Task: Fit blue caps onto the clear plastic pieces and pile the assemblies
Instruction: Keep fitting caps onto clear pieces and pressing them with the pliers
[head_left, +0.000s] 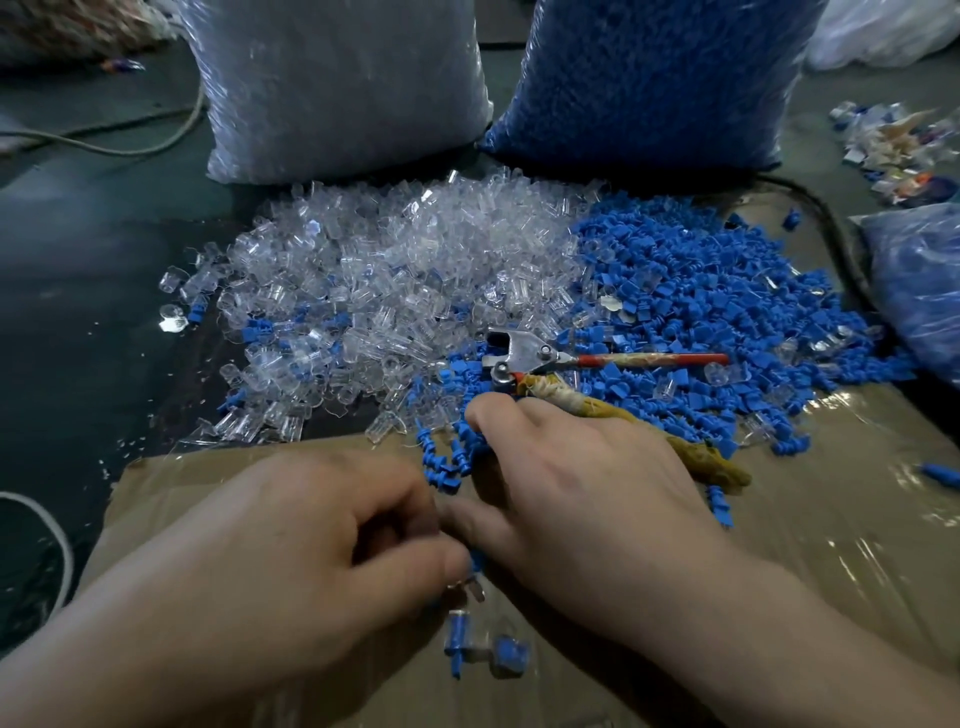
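Left hand fingers pinch clear piece, blue cap half-hidden. Right hand grip: can't tell. Your risk: crooked seating, cap pops off.

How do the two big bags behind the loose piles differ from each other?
The left bag is filled with clear plastic pieces and looks whitish; the right bag is filled with blue parts and looks deep blue. The left bag stands behind the clear pile; the right bag stands behind the blue pile. Both are see-through plastic sacks, standing full, tops out of view.
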